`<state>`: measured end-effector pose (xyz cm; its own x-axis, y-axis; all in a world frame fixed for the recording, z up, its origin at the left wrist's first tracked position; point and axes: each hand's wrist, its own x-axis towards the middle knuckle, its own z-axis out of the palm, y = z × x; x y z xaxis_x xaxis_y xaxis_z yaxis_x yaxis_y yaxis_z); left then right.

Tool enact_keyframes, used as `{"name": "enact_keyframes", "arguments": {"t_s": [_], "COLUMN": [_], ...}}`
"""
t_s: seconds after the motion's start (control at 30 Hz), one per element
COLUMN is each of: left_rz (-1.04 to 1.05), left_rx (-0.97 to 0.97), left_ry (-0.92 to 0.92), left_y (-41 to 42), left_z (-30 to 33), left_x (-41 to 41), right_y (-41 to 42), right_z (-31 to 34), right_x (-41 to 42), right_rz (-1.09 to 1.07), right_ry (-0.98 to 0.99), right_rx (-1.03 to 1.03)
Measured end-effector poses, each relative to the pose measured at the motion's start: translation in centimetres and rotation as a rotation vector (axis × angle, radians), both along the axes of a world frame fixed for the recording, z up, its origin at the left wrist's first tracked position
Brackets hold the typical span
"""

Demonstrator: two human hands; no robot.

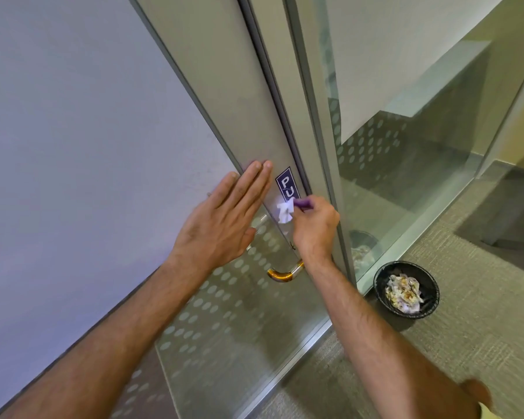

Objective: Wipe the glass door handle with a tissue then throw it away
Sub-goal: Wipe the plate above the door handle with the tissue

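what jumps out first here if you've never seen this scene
Two bare hands meet at the middle of a glass door: the left hand lies flat and open on the glass, while the right hand pinches a white tissue just below a dark blue sign. Under them the curved lower end of the handle shows. On the carpet to the right stands a black bin holding crumpled paper.

Both forearms are bare from the lower edge of the frame up to the wrists, with no sleeves, and carry fine dark hair. The left hand (221, 219) and the right hand (315, 225) have no rings, watch or gloves. The nails on the left fingers (256, 179) are short.
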<state>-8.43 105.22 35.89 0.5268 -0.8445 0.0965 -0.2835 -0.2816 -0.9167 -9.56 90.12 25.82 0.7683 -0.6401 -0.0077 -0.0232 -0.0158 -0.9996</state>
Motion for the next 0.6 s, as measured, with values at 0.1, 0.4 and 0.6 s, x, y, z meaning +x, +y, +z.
{"name": "enact_keyframes", "arguments": {"t_s": [0.1, 0.4, 0.6], "left_rz": [-0.007, -0.006, -0.005], "left_rx": [0.009, 0.006, 0.000], "left_ry": [-0.001, -0.035, -0.022], "left_y": [-0.1, 0.1, 0.0], "left_z": [-0.1, -0.2, 0.1], "left_x": [0.1, 0.2, 0.0], "right_y": [1.3, -0.8, -1.8], "right_z": [0.6, 0.9, -1.0], "right_x": [-0.5, -0.5, -1.1], "right_rz": [0.030, 0.132, 0.299], "right_ry": [-0.107, -0.067, 0.005], "right_rx": [-0.142, -0.389, -0.454]}}
